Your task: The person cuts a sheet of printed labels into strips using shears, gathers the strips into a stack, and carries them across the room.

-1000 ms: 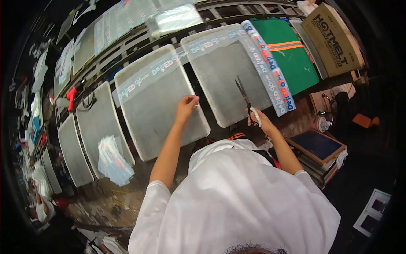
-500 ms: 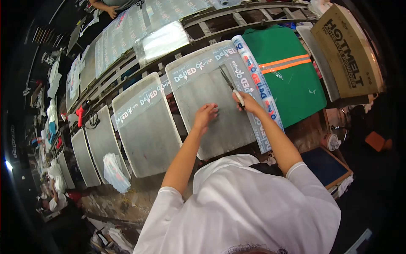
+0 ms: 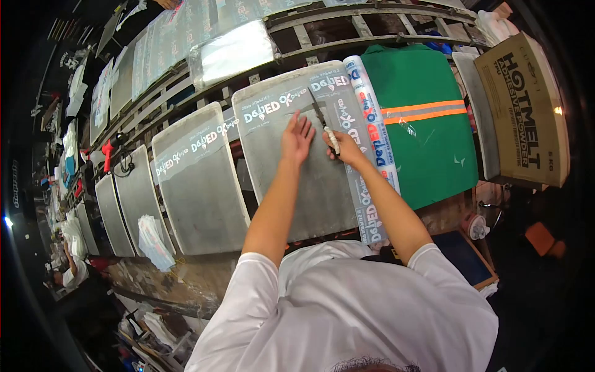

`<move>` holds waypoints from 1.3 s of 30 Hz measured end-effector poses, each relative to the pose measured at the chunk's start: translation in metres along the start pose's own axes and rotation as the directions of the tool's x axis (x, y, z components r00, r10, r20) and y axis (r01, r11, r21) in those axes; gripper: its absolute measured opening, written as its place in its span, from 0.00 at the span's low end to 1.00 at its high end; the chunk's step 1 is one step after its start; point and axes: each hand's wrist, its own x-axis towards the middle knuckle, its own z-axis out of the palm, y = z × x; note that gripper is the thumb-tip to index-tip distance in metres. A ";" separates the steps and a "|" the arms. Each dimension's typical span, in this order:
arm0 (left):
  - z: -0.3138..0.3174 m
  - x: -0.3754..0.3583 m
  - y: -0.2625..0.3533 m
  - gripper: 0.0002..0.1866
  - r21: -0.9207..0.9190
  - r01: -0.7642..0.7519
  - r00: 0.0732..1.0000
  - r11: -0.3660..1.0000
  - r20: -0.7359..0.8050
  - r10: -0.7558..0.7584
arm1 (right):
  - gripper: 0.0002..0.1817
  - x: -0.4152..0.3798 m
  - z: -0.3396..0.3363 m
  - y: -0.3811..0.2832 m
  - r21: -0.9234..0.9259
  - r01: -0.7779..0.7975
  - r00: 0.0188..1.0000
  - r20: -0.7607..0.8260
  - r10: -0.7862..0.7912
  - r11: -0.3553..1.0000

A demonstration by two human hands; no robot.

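My right hand [image 3: 348, 149] grips a pair of scissors [image 3: 321, 118] by the pale handles, blades pointing up and away over a grey platen board [image 3: 297, 198]. Across the far end and right side of that board lies clear film with printed lettering [image 3: 279, 106]. My left hand [image 3: 297, 137] is spread with its palm partly turned up, close to the film and left of the scissors. Just right of my right hand, a roll of the printed film [image 3: 375, 124] lies along a green garment [image 3: 427, 167] with orange and grey stripes.
More grey boards [image 3: 204, 211] stand in a row to the left, one with a film strip. A red heat gun [image 3: 110, 150] sits beyond them. A cardboard box [image 3: 527, 118] is at the right. Clear plastic sheets [image 3: 235, 56] lie across the rails; a person [image 3: 75, 266] is far left.
My left hand has moved up toward the printed film, its fingers more spread. The scissors have shifted left with my right hand, and the camera view has moved slightly.
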 end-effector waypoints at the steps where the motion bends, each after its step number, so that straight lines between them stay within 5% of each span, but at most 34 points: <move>1: 0.003 0.013 0.002 0.26 -0.079 -0.019 1.000 0.997 0.022 0.021 | 0.25 0.003 0.000 0.001 -0.006 -0.010 1.000 0.002 0.010 1.000; 11: 0.013 0.050 -0.004 0.22 -0.184 -0.101 0.991 0.978 -0.100 0.084 | 0.28 0.006 0.008 0.014 -0.109 0.027 0.996 -0.086 -0.037 0.994; 17: 0.014 0.045 0.003 0.19 -0.191 -0.055 0.988 0.980 -0.154 0.025 | 0.30 0.017 0.014 0.011 0.011 0.030 0.995 -0.094 -0.029 0.999; 35: 0.008 0.015 0.011 0.22 -0.080 -0.097 0.993 0.992 -0.081 0.090 | 0.27 0.090 0.012 -0.055 -0.295 0.105 0.977 -0.147 -0.154 0.950; 39: 0.003 -0.040 0.002 0.24 -0.174 -0.101 0.995 0.979 -0.014 0.101 | 0.26 0.077 0.017 -0.041 -0.197 0.140 0.974 -0.150 -0.171 0.970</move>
